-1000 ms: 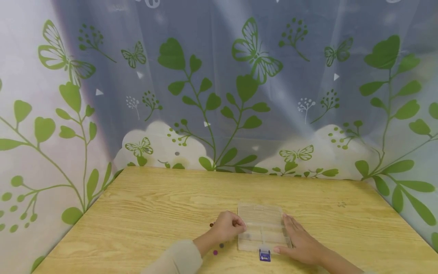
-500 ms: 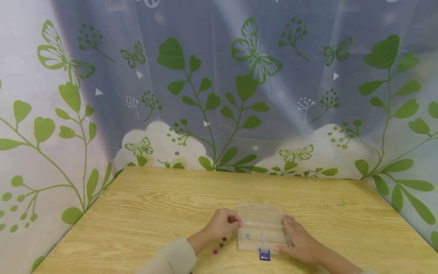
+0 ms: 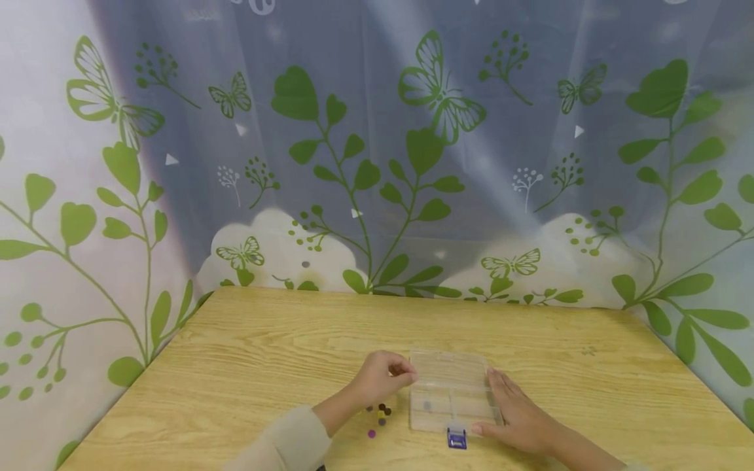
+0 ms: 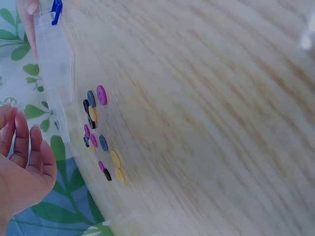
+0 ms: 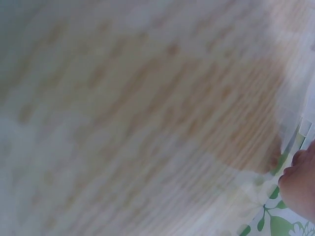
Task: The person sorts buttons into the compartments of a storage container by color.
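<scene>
A clear plastic box (image 3: 449,369) with a blue latch (image 3: 457,438) lies open on the table in the head view. One greyish button (image 3: 427,405) sits in its left front compartment. My left hand (image 3: 379,379) hovers at the box's left edge. Its thumb and index fingertips meet in the left wrist view; whether anything small is between them cannot be seen. With fingers extended, my right hand (image 3: 521,422) rests against the box's right side. Loose buttons lie left of the box, among them a magenta button (image 4: 101,95), a blue-grey button (image 4: 103,143) and a yellow button (image 4: 115,159).
The wood-grain table (image 3: 283,347) meets a curtain (image 3: 365,163) printed with leaves and butterflies at its back edge. Several buttons are spread near the left forearm, some close together.
My left hand has drawn back a little left and away from me, off the box's compartments. More loose buttons show beside the forearm. The right hand and the box have stayed put.
</scene>
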Available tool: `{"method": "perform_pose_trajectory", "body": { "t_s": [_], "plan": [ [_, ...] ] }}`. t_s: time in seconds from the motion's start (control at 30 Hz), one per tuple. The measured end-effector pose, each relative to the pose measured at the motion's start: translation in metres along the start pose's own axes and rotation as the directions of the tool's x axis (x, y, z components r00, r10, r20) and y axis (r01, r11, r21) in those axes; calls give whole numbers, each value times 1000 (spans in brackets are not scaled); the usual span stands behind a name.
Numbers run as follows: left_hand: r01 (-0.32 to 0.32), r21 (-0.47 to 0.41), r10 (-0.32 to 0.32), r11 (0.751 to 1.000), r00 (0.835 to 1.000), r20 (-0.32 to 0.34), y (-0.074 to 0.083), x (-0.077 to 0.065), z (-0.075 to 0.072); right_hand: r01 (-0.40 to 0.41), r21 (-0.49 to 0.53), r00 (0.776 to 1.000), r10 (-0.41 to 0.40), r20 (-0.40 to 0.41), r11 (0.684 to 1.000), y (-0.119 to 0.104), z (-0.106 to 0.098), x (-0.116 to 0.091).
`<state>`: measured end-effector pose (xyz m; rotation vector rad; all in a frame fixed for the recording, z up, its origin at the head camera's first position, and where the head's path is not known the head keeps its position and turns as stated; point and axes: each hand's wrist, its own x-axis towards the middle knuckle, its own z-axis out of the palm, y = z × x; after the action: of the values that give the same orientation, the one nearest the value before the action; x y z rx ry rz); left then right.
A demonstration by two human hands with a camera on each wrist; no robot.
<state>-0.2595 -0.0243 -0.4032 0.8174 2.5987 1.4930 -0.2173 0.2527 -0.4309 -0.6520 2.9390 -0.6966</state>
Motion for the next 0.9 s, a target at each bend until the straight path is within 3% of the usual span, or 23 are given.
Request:
{"method": "perform_pose_trajectory", "body": {
  "t_s": [0.6,0.9],
  "plan": [
    [-50,-23,51,998,998,23,-13,-23,-21,-9,-5,1000,9,11,1000,-1,-1,1],
    [-33,-14,33,999,999,29,-23,-33,-27,-7,6,1000,7,19,1000,-1,-2,0]
  ]
}}
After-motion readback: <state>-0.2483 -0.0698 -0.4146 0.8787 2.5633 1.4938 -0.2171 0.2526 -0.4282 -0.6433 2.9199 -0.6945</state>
